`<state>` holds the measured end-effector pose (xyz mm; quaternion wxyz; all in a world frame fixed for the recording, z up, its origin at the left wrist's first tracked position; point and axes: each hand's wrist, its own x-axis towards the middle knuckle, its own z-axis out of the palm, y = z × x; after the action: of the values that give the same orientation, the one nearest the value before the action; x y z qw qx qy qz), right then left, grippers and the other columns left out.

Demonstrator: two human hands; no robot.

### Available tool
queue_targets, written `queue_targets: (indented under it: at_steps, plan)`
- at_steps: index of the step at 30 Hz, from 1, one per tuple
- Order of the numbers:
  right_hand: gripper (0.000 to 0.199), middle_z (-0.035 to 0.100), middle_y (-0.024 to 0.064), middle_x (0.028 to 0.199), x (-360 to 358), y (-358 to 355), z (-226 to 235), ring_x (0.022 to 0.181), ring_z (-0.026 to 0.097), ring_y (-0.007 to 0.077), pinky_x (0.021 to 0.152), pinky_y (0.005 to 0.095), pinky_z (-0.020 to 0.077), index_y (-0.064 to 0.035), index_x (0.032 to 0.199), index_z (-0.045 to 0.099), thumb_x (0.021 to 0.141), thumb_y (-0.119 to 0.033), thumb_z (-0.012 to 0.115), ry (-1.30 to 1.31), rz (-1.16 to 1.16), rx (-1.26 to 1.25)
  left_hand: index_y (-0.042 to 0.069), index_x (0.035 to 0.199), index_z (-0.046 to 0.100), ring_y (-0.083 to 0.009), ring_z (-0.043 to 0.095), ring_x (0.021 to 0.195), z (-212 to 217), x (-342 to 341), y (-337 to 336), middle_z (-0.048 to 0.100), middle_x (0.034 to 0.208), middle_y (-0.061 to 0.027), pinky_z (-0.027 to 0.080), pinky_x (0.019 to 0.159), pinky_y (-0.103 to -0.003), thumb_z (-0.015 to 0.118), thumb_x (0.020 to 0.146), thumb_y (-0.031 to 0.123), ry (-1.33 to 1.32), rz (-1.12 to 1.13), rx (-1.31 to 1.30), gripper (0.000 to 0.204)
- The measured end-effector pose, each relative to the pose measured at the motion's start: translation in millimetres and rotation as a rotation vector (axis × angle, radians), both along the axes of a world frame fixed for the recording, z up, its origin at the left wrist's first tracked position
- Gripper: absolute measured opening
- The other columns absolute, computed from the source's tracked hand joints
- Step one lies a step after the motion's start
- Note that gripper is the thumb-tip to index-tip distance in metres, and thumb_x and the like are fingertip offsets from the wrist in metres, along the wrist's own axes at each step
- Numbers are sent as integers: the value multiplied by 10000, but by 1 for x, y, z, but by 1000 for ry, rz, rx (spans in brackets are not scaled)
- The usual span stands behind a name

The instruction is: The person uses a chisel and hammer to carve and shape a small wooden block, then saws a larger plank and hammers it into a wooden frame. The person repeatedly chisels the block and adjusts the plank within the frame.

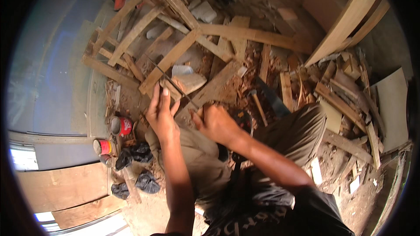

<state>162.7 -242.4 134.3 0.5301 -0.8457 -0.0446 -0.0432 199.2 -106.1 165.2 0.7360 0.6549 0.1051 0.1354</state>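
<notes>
My right hand (216,122) is closed around the near end of a long, thin, dark metal tool (156,65), which slants away to the upper left. Whether it is a file or a narrow blade seen edge-on, I cannot tell. My left hand (162,116) grips a small wooden block (175,91), its thumb and fingertips on the wood. The tool lies across this block. Just beyond sits a pale, rounded piece of wood (192,82), close to a broad board (216,85). By my right knee lie a wooden-handled hammer (259,108) and a dark flat blade (272,98).
A wooden frame (170,59) leans across the ground ahead. Scrap wood (345,105) is heaped at right, below curved panels (350,17). At left are a red can (125,126), a yellow-and-red can (103,147), black plastic bags (146,181) and a blue-grey panel (52,70).
</notes>
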Motion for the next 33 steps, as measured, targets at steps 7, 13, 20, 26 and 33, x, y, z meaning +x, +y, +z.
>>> queue_targets:
  at_steps: [7,13,20,26,33]
  plan:
    - [386,636,295,662,14,-29,-11,636,688,449,535,480,573,109,779,564,941,-233,639,-176,184,-258,-75,1501,376,-231,561,1262,-30,1,-12,551,1420,-207,486,1010,-326,693,965,115,-208,-19,267,651]
    - [300,719,267,840,18,-31,8,713,751,342,605,412,619,122,1119,588,963,-134,571,-154,205,-925,-104,1464,413,-248,557,1269,-31,-8,-2,514,1446,-249,484,1019,-328,675,973,90,-200,3,246,589]
    - [322,626,253,687,42,-99,-8,612,673,358,600,470,510,21,785,636,976,-239,631,-84,76,-389,-56,1503,376,-248,491,1351,-32,-1,-13,453,1516,-200,416,1101,-357,636,997,107,-318,-45,324,592]
    - [514,500,29,535,-15,-44,-22,461,480,111,457,322,399,-14,713,543,1017,-424,602,119,21,268,1,1517,373,-266,446,1395,-19,1,23,450,1524,-181,366,1137,-424,627,991,140,-182,-66,175,600]
    - [533,519,19,565,-24,9,-3,418,490,100,404,286,404,-16,824,546,1034,-506,520,552,218,768,53,1521,386,-251,505,1337,-6,-11,38,501,1490,-142,402,1101,-462,633,946,128,-36,57,84,630]
